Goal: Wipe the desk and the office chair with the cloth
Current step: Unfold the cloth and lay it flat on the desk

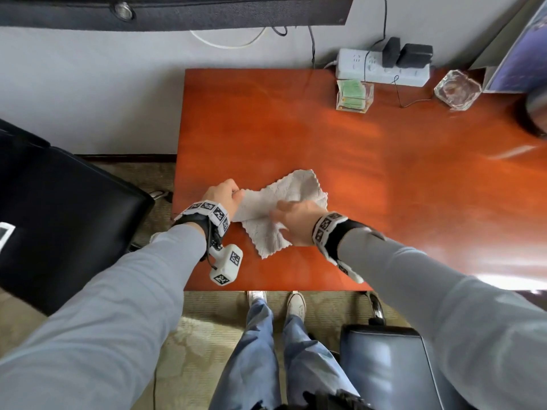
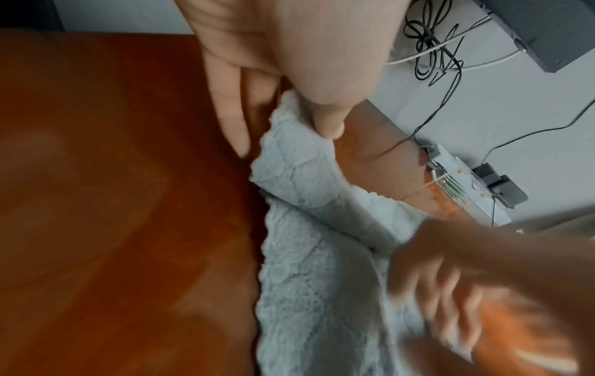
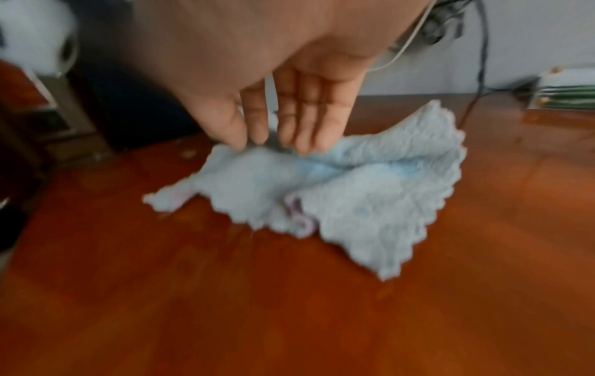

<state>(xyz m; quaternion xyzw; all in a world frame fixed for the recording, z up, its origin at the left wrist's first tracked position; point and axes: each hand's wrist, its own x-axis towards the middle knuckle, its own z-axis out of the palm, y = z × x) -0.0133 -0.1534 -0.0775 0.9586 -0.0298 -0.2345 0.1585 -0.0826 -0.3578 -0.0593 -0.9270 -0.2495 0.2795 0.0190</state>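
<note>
Head view: cloth (image 1: 281,208) rumpled on desk (image 1: 384,173), left hand (image 1: 222,196) pinching its corner, right hand (image 1: 296,223) flat on it; wiping looks barely begun, chair (image 1: 384,365) untouched

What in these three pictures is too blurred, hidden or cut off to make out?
- Right hand, left wrist view: motion blur smears its fingers.
- Cloth under that hand, head view: covered part hidden.
- Cards in the clear box, head view: print too small.
- Dark round object, head view: cut by the right edge.
- Glass dish: contents unclear.
</note>
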